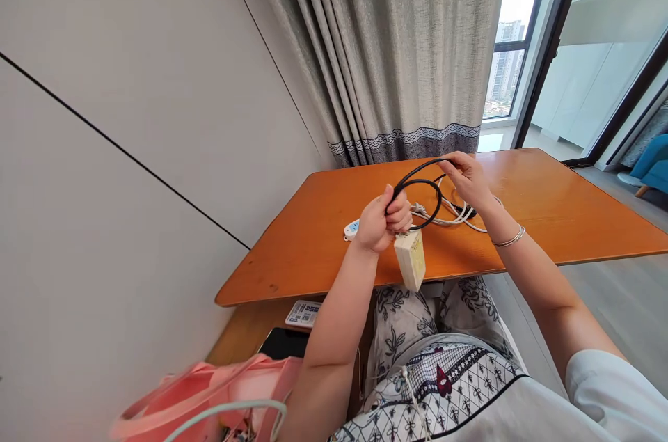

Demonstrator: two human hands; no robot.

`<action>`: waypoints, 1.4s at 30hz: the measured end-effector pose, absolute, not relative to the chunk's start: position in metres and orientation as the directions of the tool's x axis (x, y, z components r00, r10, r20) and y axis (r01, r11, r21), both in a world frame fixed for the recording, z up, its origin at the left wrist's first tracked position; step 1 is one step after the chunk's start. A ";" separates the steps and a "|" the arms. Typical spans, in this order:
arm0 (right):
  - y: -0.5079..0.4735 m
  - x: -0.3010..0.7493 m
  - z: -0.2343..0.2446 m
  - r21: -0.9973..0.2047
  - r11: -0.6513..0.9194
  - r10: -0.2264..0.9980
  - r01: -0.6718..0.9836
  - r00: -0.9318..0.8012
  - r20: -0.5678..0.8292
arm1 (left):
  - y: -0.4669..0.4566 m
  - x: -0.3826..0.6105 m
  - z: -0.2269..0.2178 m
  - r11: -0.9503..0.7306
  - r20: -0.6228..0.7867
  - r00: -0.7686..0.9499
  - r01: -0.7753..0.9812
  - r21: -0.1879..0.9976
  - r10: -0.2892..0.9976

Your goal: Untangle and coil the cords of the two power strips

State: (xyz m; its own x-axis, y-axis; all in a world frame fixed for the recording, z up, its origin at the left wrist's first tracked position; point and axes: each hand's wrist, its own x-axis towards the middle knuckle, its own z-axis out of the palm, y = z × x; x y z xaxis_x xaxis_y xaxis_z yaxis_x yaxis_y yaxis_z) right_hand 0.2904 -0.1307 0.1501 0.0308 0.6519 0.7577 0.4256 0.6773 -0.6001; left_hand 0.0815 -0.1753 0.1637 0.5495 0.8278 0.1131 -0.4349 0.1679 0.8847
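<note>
My left hand (383, 221) is closed round a looped black cable (437, 200) above the near edge of the table. Just below that hand hangs a cream-coloured box like a power adapter (412, 261), tilted, with a yellowish label on one face. Up and to the right, my right hand (466, 179) pinches the top of the black loop between thumb and fingers. Behind the loop, white cables (453, 221) lie on the table in loose coils. A white and blue power strip (351, 229) shows partly from behind my left hand.
The orange wooden table (292, 247) reaches to a grey curtain (407, 45) and a pale wall (130, 170). Lower left, on a wooden seat, are a white labelled box (303, 314), a black flat object (284, 344) and a pink bag (198, 393).
</note>
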 end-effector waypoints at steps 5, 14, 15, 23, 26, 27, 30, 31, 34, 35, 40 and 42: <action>-0.123 0.305 0.124 -0.495 0.607 0.762 0.622 -0.279 0.584 | -0.188 0.066 0.189 0.070 0.185 0.320 -0.645 0.761 0.929; -0.054 0.343 0.114 -0.716 0.354 0.856 0.602 0.100 0.507 | -0.189 0.063 0.185 0.133 0.111 0.328 -0.637 0.759 0.938; -0.048 0.341 0.122 -0.758 0.395 0.825 0.519 0.162 0.541 | -0.188 0.065 0.182 0.139 0.111 0.339 -0.633 0.761 0.934; -0.041 0.329 0.173 -0.666 0.683 0.597 0.300 0.296 0.746 | -0.183 0.072 0.169 0.125 0.167 0.372 -0.645 0.754 0.913; -0.058 0.331 0.171 -0.603 0.657 0.566 0.452 0.232 0.791 | -0.183 0.071 0.170 0.133 0.168 0.380 -0.650 0.748 0.910; -0.066 0.332 0.171 -0.570 0.630 0.558 0.527 0.203 0.804 | -0.183 0.070 0.170 0.135 0.169 0.377 -0.659 0.740 0.911; -0.090 0.335 0.174 -0.476 0.498 0.551 0.725 0.159 0.819 | -0.184 0.067 0.173 0.132 0.172 0.345 -0.701 0.701 0.923; -0.098 0.335 0.177 -0.459 0.450 0.555 0.766 0.163 0.816 | -0.184 0.065 0.175 0.125 0.173 0.328 -0.716 0.686 0.929; -0.117 0.331 0.186 -0.416 0.339 0.603 0.844 0.144 0.784 | -0.186 0.063 0.178 0.092 0.187 0.276 -0.755 0.649 0.943; -0.121 0.328 0.188 -0.396 0.320 0.628 0.861 0.121 0.769 | -0.186 0.063 0.179 0.078 0.197 0.260 -0.767 0.637 0.945; -0.128 0.317 0.183 -0.339 0.387 0.663 0.857 -0.004 0.748 | -0.186 0.062 0.180 -0.024 0.243 0.149 -0.809 0.588 0.958; -0.124 0.317 0.182 -0.354 0.476 0.588 0.805 0.009 0.809 | -0.185 0.062 0.179 -0.051 0.246 0.117 -0.810 0.584 0.962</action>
State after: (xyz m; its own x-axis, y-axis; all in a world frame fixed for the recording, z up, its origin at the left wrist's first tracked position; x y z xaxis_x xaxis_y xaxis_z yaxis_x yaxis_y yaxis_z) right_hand 0.3168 -0.1236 0.1816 0.0085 0.5877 0.8090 0.8050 0.4759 -0.3542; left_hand 0.0620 -0.1847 0.1790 0.1170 0.9623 0.2455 -0.8100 -0.0506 0.5842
